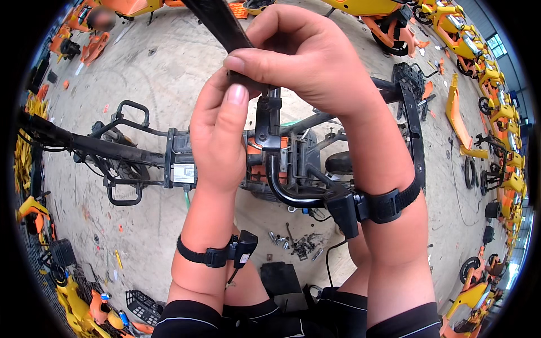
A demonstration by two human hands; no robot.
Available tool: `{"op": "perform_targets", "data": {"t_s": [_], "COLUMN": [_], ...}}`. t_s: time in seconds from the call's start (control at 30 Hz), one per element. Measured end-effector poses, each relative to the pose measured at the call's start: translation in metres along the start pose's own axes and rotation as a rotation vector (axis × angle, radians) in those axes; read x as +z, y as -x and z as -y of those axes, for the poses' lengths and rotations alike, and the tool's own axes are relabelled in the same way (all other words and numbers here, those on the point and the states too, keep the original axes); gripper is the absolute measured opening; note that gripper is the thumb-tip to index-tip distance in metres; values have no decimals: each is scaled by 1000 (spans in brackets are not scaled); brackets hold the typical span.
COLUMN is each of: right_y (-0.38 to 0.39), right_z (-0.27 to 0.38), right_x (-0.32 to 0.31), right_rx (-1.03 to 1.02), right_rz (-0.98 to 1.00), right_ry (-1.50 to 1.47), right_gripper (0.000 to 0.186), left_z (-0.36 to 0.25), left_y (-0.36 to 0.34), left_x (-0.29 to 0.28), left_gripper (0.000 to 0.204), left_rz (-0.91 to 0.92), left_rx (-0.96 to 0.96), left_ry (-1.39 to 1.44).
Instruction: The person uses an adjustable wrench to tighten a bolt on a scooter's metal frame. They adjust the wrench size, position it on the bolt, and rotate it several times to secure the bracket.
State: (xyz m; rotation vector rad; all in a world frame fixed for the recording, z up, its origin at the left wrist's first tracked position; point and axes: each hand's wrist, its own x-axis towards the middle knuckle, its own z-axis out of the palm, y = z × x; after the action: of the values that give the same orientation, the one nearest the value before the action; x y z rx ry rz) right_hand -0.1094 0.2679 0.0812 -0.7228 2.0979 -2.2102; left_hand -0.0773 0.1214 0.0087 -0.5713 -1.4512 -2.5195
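Observation:
In front of me, my left hand [221, 135] and my right hand [307, 62] come together on a black metal bar [220, 25]. Both are closed round its lower end, with the thumbs pressed against it and some fingers hidden behind. Just below my hands a bent black tube [276, 174] with a bracket runs down and curves right; whether it joins the bar is hidden by my fingers. Behind and under it lies the black frame [121, 147] of a stripped scooter, with a silver-labelled box [183, 173] beside my left wrist.
Small bolts and metal parts [304, 245] lie on the concrete floor near my legs. A yellow curved panel [457, 112] and a black ring [469, 172] are on the right. Yellow scooters [501, 112] line the right side. A black crate [143, 307] sits at lower left.

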Motion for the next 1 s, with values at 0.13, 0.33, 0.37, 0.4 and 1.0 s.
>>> {"op": "perform_targets", "data": {"t_s": [0.13,0.33,0.37,0.4,1.0], "right_y": [-2,-3,-3,-2,-12], "right_z": [-7,-10,-13,-16,-24], "right_x": [1,0,2,2,-20], "right_rx": [-15,-15,-8,2,-87], "right_rz": [-2,51,86,119,-109], "right_ry": [-55,-35,-77,-114,-159], "right_gripper": [26,39,41,43,34], "left_z": [1,6,5,5,-1], "left_y": [-4,-11,-12,-15,-6], "left_x": [9,-3,-6,-5,4], "left_gripper": [41,41,41,40,37], "left_rz": [-56,-16,7,-6,-61], "left_rx": [-62,-137,-147,-175,61], "left_ry": [51,188,191,211,-124]}}
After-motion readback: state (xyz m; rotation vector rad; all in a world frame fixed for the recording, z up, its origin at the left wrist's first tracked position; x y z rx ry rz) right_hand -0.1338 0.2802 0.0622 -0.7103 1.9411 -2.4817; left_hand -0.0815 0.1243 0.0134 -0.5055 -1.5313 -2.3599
